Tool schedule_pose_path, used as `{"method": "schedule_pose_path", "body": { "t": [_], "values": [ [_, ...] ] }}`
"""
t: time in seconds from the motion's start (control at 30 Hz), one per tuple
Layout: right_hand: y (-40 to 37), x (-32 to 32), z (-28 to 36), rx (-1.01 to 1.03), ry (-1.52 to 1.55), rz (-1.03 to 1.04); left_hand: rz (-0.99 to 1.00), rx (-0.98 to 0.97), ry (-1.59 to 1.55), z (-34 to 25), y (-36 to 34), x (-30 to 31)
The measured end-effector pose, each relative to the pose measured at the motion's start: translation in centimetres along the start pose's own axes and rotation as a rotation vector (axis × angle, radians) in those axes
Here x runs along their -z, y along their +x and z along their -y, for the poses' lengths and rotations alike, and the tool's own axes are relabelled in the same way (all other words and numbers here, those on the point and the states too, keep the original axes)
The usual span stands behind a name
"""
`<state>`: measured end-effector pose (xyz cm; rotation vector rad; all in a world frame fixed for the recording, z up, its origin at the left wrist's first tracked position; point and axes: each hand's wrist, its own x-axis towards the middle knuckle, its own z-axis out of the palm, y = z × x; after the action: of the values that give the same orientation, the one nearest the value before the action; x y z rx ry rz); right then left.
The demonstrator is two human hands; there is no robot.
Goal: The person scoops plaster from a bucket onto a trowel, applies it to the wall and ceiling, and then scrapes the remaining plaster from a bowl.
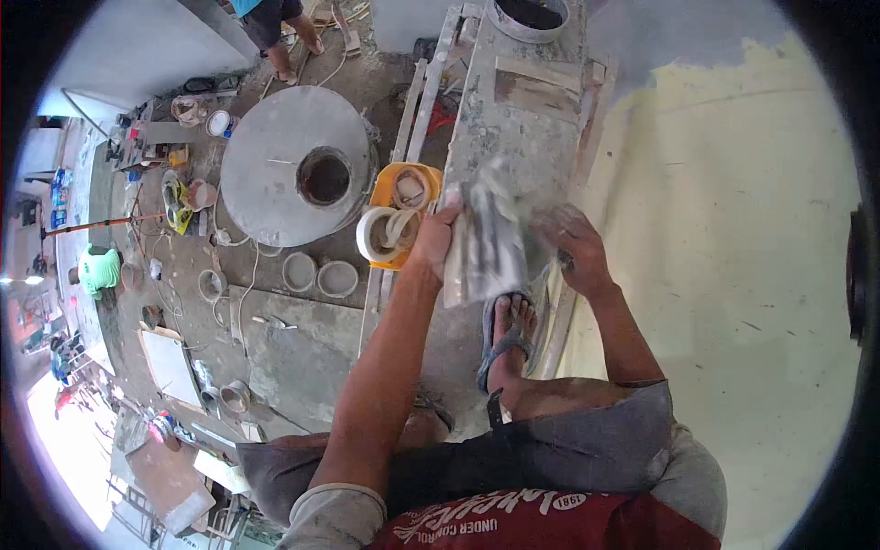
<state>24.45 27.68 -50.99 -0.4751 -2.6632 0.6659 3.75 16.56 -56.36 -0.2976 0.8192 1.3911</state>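
My left hand [434, 240] is closed around the left edge of a pale grey-white, streaked sheet-like thing [489, 247]. Motion blurs it, and I cannot tell its exact kind. To its right, my right hand [570, 240] is bent toward it, with the fingers smeared by motion. Beyond both hands runs a dusty grey plank [513, 137]. Just left of my left hand sits a yellow container [429, 174] with rolls of tape [374, 235] in it. Below the pale thing, my sandalled foot [509, 335] shows.
A round bucket [530, 20] stands at the plank's far end. On the left is a large grey disc [275, 137] with a round hole. Two round tubs [337, 280] and a trowel [275, 323] lie on the floor. A yellowish wall [724, 247] rises at right. Other people are farther off.
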Motion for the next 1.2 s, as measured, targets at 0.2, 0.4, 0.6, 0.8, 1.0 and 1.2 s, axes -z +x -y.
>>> {"method": "schedule_pose_path", "body": {
  "t": [0.2,0.4,0.6,0.8,1.0,1.2],
  "values": [
    [-4.7,-3.1,-0.8,-0.319,0.101,-0.131,0.007,-0.155,-0.111,-5.7,-1.2,-0.7],
    [-4.0,-7.8,-0.1,-0.852,0.347,-0.330,-0.007,-0.172,-0.118,-2.2,3.8,4.2],
    [-4.9,-11.9,-1.0,-0.948,0.414,-0.417,-0.013,-0.060,-0.086,0.4,5.6,4.6],
    [-4.6,-13.3,-0.4,-0.861,0.406,-0.214,-0.055,-0.007,0.127,0.8,6.5,3.9],
    [-5.3,-12.6,-2.9,-0.954,0.737,0.027,-0.109,-0.005,0.057,1.8,6.0,5.2],
    [-3.8,-9.1,-3.9,-0.566,0.723,0.461,0.036,-0.076,0.016,4.2,8.3,8.5]
  ]
}}
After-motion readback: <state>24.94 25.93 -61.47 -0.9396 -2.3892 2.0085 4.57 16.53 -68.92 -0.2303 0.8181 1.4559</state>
